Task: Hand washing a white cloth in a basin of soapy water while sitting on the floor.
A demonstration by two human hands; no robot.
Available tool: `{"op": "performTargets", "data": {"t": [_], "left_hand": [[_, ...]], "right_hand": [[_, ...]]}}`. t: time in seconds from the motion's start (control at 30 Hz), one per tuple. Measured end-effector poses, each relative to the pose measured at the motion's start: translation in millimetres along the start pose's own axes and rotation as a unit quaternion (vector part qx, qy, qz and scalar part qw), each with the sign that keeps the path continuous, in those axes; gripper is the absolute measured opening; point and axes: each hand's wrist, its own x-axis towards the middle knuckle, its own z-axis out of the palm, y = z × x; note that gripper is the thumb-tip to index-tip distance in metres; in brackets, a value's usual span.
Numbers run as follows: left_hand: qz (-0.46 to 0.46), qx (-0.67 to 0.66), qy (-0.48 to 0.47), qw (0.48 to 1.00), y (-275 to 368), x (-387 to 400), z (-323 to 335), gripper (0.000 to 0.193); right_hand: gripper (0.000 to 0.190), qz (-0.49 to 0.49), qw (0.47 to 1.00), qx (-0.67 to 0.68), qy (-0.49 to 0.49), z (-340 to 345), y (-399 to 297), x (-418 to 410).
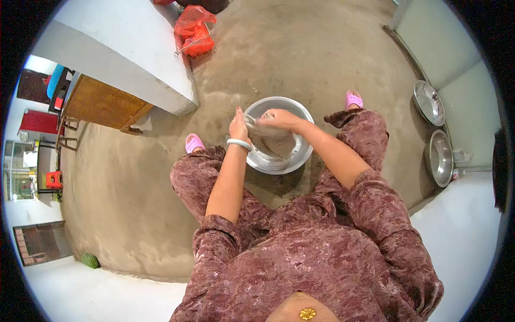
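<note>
Between my feet a round metal basin (278,168) stands on the floor, with murky water and some suds along its inner wall. A wet greyish cloth (261,132) is stretched between my hands over the basin, blurred by motion. My left hand (239,128), with a pale bangle (239,143) at the wrist, holds one side of the cloth at the basin's left rim, fingers pointing away from me. Across the basin, my right hand (281,119) is bent closed on the cloth. Part of the cloth and its lower end cannot be made out in the water.
Two shiny metal basins (429,102) (441,159) lean by the right wall. Left of me are a white pillar (136,60), a wooden table (106,102) and a red stool (53,180). Red plastic bags (197,36) sit beyond the pillar. A watermelon (90,261) lies by the left wall.
</note>
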Motion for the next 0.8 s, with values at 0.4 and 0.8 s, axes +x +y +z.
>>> {"op": "performTargets", "data": {"t": [0.4,0.8], "left_hand": [[0.094,0.449,-0.142,0.877,-13,10,-27,0.028],[0.006,-0.143,-0.085,0.986,-37,-11,1,0.053]], "right_hand": [[0.022,-0.021,0.903,0.41,0.125,-33,31,14],[0.026,-0.247,0.959,-0.011,0.136,41,-65,-44]]}}
